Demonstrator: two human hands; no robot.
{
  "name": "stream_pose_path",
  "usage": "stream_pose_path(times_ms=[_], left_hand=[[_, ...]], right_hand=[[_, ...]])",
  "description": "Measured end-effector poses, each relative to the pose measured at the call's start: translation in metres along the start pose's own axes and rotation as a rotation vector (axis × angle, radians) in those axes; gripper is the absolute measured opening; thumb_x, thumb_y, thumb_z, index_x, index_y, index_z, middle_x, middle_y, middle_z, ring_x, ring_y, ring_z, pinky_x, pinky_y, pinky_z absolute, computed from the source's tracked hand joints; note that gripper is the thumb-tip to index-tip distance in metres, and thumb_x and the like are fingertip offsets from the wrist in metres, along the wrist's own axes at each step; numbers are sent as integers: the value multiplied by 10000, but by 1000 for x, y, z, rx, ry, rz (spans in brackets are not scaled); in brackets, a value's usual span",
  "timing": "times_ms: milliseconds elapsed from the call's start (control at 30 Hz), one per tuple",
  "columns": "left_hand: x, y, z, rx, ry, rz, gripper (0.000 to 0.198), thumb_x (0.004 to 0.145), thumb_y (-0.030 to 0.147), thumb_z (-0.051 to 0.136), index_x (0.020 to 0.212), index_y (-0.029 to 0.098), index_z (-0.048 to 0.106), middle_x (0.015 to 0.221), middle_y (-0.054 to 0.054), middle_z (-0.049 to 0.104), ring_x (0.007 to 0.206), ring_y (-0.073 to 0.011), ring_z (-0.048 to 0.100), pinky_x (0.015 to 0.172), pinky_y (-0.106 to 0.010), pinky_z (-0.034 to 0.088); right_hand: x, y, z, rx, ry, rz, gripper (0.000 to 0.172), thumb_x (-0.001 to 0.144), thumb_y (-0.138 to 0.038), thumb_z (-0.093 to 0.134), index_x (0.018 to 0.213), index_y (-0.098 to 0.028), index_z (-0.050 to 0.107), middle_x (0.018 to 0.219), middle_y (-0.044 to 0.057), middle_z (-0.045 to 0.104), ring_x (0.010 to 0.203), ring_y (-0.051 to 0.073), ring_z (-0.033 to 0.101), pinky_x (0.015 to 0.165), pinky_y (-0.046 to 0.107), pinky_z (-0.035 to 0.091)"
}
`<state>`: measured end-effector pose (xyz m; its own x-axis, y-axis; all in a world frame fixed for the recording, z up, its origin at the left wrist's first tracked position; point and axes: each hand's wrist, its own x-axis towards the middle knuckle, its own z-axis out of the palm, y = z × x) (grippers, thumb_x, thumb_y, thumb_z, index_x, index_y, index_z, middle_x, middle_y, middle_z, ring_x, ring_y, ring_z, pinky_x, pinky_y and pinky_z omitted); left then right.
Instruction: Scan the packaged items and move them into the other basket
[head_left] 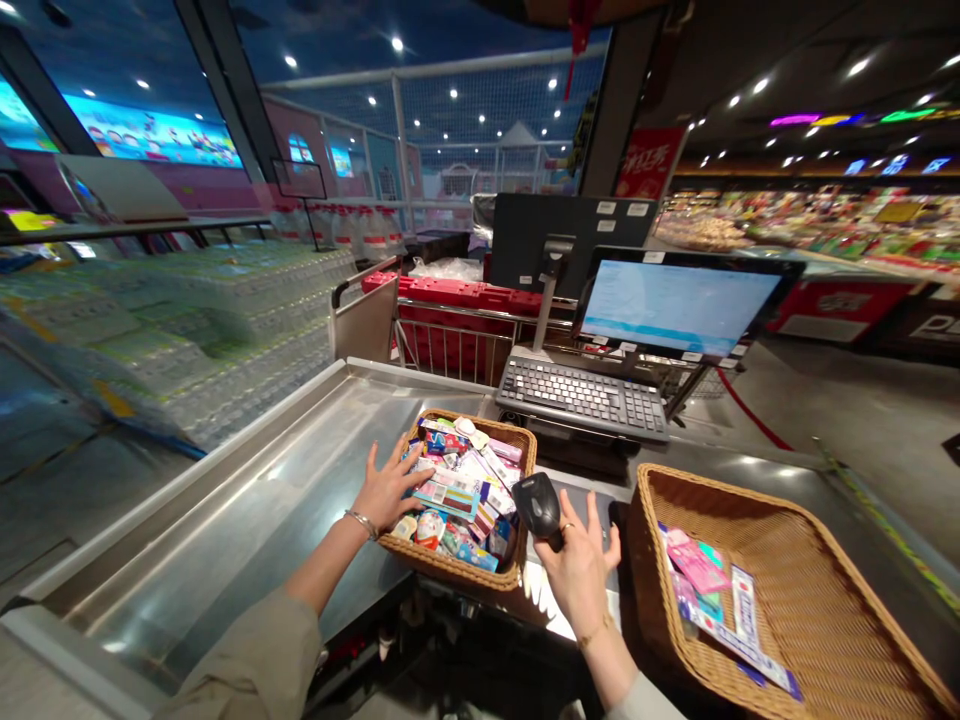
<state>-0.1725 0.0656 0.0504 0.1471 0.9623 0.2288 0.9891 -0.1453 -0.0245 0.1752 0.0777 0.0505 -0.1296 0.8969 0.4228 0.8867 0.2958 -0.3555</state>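
My left hand (388, 487) reaches with fingers spread over the near-left edge of a wicker basket (517, 438) full of small colourful packets (461, 495); it holds nothing. My right hand (579, 565) grips a black handheld barcode scanner (537, 505) just right of that basket, its outer fingers stretched out. A second, larger wicker basket (810, 590) at the right holds a few flat packets (701, 575), pink and white among them.
A steel checkout counter (247, 510) runs to the left. Behind the baskets are a keyboard (581, 397), a lit screen (679, 305) and a second monitor's back (570, 235). Red shopping baskets (450, 310) sit behind a rail. Stacked bottled water (195, 320) lies left.
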Motion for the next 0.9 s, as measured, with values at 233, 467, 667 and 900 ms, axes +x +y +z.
stream_pose_path(times_ms=[233, 467, 667, 900], left_hand=[[10, 2, 10, -20, 49, 35, 487, 816, 516, 630, 1287, 409, 565, 1499, -42, 431, 1448, -343, 240, 1104, -705, -76], [23, 14, 11, -28, 99, 66, 453, 871, 511, 550, 1297, 358, 559, 1447, -60, 502, 1434, -315, 290, 1117, -699, -49], [36, 24, 11, -28, 114, 48, 438, 850, 535, 571, 1232, 324, 603, 1436, -63, 516, 1426, -325, 304, 1107, -717, -44], [40, 25, 10, -27, 166, 96, 395, 846, 549, 577, 1137, 291, 647, 1412, -86, 542, 1424, -332, 307, 1101, -713, -84]], right_hand=[[0, 1, -5, -2, -4, 17, 292, 793, -299, 508, 1027, -267, 679, 1326, 31, 604, 1409, 324, 285, 1077, 588, 134], [3, 0, -7, 19, 0, 47, 274, 772, -282, 524, 995, -268, 683, 1318, 23, 611, 1406, 319, 296, 1079, 588, 137], [3, 3, -6, 21, 4, 36, 286, 780, -284, 524, 1018, -262, 681, 1326, 28, 604, 1403, 335, 298, 1076, 596, 132], [4, 4, -7, 31, -4, 52, 293, 776, -271, 518, 1019, -254, 681, 1336, 32, 596, 1411, 339, 278, 1082, 597, 119]])
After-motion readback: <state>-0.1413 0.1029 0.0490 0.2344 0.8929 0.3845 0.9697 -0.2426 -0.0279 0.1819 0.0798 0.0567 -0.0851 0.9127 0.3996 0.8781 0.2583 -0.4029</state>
